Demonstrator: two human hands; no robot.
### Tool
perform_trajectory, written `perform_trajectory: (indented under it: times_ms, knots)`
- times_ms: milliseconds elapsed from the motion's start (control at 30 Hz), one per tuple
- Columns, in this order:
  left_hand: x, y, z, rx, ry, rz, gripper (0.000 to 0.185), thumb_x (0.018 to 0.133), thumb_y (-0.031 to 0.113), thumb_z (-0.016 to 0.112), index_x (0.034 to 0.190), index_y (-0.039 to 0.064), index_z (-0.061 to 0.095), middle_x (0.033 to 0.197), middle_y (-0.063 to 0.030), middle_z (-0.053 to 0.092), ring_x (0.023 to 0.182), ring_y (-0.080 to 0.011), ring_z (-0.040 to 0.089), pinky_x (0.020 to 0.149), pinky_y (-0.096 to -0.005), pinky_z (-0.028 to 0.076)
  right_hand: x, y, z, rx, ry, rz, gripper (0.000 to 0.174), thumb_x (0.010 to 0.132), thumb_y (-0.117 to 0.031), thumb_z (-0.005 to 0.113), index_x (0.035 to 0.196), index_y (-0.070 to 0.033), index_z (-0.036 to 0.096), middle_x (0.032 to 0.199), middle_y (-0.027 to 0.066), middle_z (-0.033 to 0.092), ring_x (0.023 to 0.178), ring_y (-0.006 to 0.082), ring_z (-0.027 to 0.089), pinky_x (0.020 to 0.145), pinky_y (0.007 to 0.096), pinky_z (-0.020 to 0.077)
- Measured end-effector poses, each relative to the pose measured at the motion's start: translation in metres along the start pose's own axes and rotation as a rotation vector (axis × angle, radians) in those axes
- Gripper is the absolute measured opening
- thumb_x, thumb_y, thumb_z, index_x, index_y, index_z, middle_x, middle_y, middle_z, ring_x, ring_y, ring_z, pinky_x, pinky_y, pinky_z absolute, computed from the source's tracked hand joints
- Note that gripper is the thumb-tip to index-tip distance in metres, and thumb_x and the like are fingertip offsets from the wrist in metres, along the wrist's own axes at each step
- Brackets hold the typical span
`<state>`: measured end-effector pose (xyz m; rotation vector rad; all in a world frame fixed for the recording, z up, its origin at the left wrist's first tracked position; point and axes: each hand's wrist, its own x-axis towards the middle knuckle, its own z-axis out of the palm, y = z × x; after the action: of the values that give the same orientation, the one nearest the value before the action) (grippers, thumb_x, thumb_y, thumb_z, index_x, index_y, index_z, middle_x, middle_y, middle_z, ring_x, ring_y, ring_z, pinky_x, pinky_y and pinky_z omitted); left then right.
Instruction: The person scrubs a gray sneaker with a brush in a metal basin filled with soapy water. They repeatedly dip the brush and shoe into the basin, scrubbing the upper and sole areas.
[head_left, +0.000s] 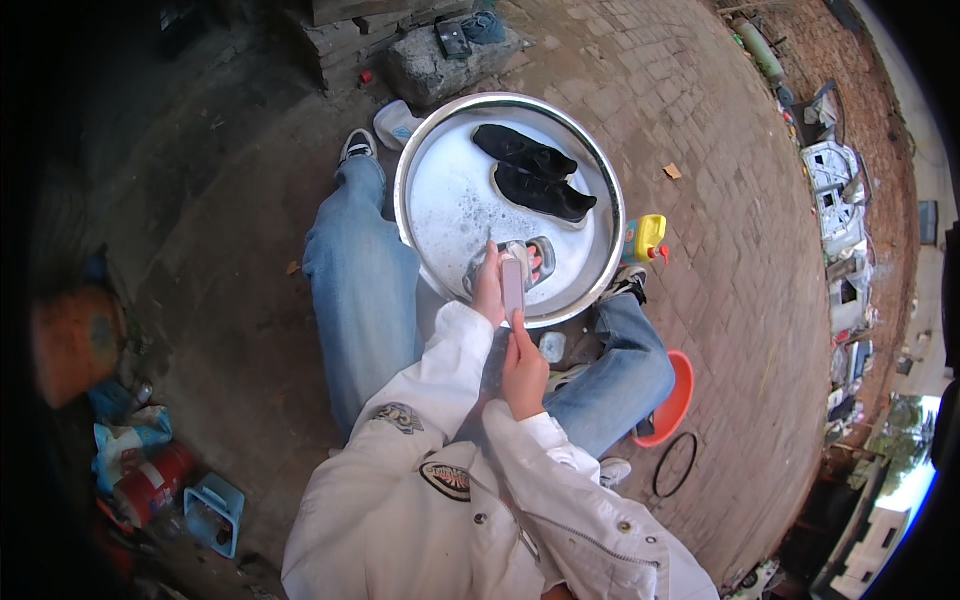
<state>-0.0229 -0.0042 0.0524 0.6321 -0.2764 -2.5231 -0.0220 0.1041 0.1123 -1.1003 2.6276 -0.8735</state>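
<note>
In front of me stands a round metal basin (607, 281) of sudsy water (450, 202). Two dark shoes (525, 150) with pale soles lie side by side at its far right, partly in the suds. Over the basin's near side, my left hand (489, 291) grips a wet grey shoe (541, 259) with pinkish-red parts, its thumb pointing away from me. My right hand (525, 373) is closed around the near end of a brush (513, 289) with a flat mauve back. The brush lies over the shoe and hides part of it; its bristles are out of sight.
A yellow jug (646, 238) with a red cap stands right of the basin. A clear plastic container (553, 346) sits near its rim. An orange-red basin (679, 397) and a black ring (675, 465) are by my right leg. A stone block (442, 67) lies beyond; a blue container (214, 514) is left.
</note>
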Motion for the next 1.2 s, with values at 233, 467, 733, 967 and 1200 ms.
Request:
perform_trajectory:
  times_ms: [233, 467, 733, 967, 1200]
  knots:
    - [0.0, 0.007, -0.001, 0.058, 0.034, -0.014, 0.034, 0.097, 0.026, 0.047, 0.118, 0.0, 0.053, 0.111, -0.0068, 0.06, 0.103, -0.0154, 0.058, 0.088, -0.0266, 0.045, -0.006, 0.008, -0.008, 0.107, 0.152, -0.019, 0.035, 0.095, -0.016, 0.045, 0.129, -0.012, 0.053, 0.088, 0.0227, 0.063, 0.075, 0.0368, 0.062, 0.065, 0.0419, 0.0463]
    - [-0.005, 0.012, 0.01, 0.068, 0.001, 0.017, 0.037, 0.095, 0.01, 0.046, 0.132, 0.002, 0.042, 0.121, -0.0059, 0.055, 0.109, -0.0155, 0.054, 0.094, -0.0307, 0.043, -0.013, 0.008, -0.01, 0.117, 0.223, -0.029, 0.034, 0.091, -0.006, 0.051, 0.125, -0.006, 0.056, 0.096, 0.0264, 0.062, 0.081, 0.0376, 0.064, 0.068, 0.0346, 0.049]
    - [0.009, 0.018, -0.007, -0.058, 0.132, 0.132, 0.012, 0.093, 0.015, 0.05, 0.098, 0.005, 0.055, 0.09, -0.0059, 0.06, 0.083, -0.02, 0.062, 0.08, -0.033, 0.051, -0.04, 0.02, -0.002, 0.24, -0.149, 0.22, 0.036, 0.092, -0.004, 0.048, 0.127, -0.005, 0.055, 0.117, 0.0189, 0.061, 0.109, 0.0248, 0.06, 0.092, 0.0314, 0.0445]
    - [0.02, 0.004, -0.028, -0.194, 0.353, -0.019, 0.021, 0.095, 0.024, 0.044, 0.089, 0.009, 0.057, 0.084, -0.0049, 0.059, 0.077, -0.0168, 0.059, 0.07, -0.032, 0.049, -0.03, 0.026, 0.002, 0.266, -0.019, -0.018, 0.035, 0.093, -0.004, 0.051, 0.128, -0.007, 0.055, 0.093, 0.0179, 0.066, 0.069, 0.0123, 0.051, 0.066, 0.0255, 0.0451]
    - [0.012, 0.003, -0.021, 0.13, 0.193, 0.067, 0.037, 0.1, 0.035, 0.039, 0.107, 0.005, 0.058, 0.104, -0.0079, 0.063, 0.089, -0.0184, 0.061, 0.081, -0.0335, 0.048, -0.037, 0.02, -0.004, 0.189, 0.01, -0.012, 0.036, 0.092, -0.006, 0.052, 0.127, -0.011, 0.056, 0.081, 0.0224, 0.063, 0.062, 0.0207, 0.062, 0.058, 0.0325, 0.0456]
